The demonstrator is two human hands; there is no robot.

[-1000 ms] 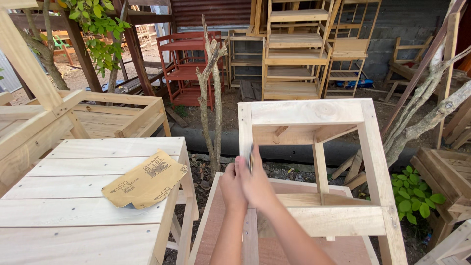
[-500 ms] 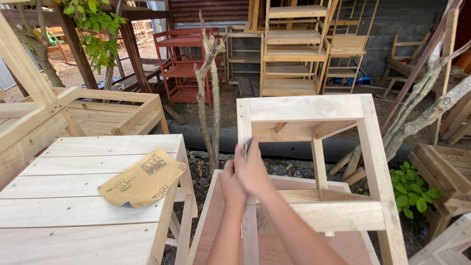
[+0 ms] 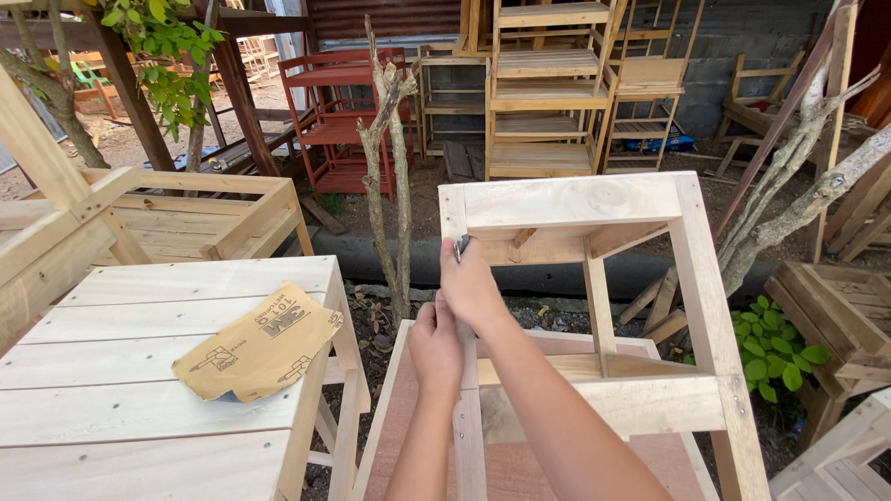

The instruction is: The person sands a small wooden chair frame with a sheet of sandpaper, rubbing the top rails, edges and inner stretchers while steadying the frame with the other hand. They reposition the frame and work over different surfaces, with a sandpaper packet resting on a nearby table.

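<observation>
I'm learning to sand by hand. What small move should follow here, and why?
Probably slide the right hand back down the stool leg: it sits near the leg's top with a small dark piece under its fingers, while the left hand steadies the leg below.

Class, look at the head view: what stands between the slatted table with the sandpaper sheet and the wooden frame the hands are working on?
In the head view, a bare, forked tree trunk rises from the ground between the slatted table and the wooden frame.

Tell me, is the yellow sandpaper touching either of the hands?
Apart. The head view shows the sandpaper sheet lying on the slatted wooden table, while the left hand and right hand are on the bare wooden frame, with open space between them.
</observation>
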